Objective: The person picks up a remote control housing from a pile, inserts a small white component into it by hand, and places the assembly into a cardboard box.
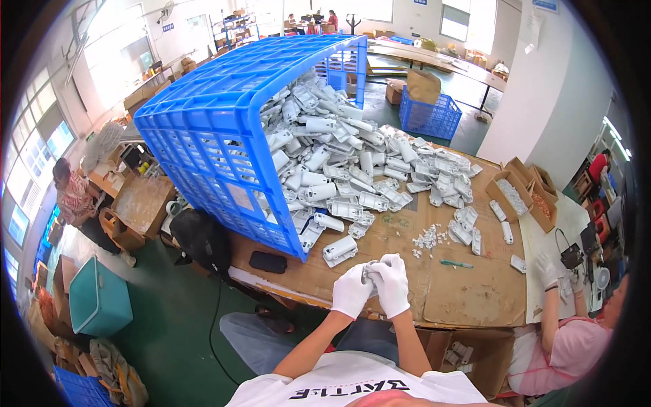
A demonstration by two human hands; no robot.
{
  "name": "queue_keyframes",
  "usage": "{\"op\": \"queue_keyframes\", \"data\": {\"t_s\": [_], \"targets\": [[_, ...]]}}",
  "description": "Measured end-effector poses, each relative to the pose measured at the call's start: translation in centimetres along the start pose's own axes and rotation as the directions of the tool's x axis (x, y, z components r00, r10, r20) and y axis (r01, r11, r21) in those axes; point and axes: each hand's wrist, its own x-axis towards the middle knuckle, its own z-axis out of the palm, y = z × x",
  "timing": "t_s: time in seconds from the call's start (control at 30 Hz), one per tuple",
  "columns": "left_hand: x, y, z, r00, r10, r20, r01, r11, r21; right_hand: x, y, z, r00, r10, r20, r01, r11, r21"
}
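Both my hands wear white gloves and meet just above the near edge of the cardboard-covered table [468,292]. The fingers of my left hand [350,293] and my right hand [392,288] are closed around a small grey-white plastic part [368,272], mostly hidden by the gloves. Just beyond my left hand lies a white plastic housing [340,251]. A large heap of similar white housings [319,159] spills out of a blue plastic crate [196,112] tipped on its side. Right of my hands are a scatter of tiny white pieces [428,238] and a green pen-like tool [456,264].
A dark case [268,262] sits by the crate's near corner. Small cardboard boxes [510,195] hold clear and orange parts at the right. An open carton [485,353] with housings stands below the table edge. A gloved co-worker [566,339] sits close on my right.
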Motion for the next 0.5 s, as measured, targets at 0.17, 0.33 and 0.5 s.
{"op": "queue_keyframes", "data": {"t_s": [0.17,0.33,0.5], "targets": [[-0.5,0.4,-0.1,0.999,0.023,0.042,-0.027,0.995,0.101,-0.5,0.0,0.0,0.924,0.379,0.049,-0.369,0.850,0.376],[-0.5,0.3,-0.3,0.991,0.047,0.122,-0.066,0.986,0.151,-1.3,3.1,-0.4,0.852,0.401,0.337,-0.524,0.669,0.527],[-0.6,0.2,-0.5,0.987,0.043,0.152,-0.071,0.980,0.186,-1.6,1.3,-1.1,0.859,0.384,0.339,-0.484,0.825,0.291]]}}
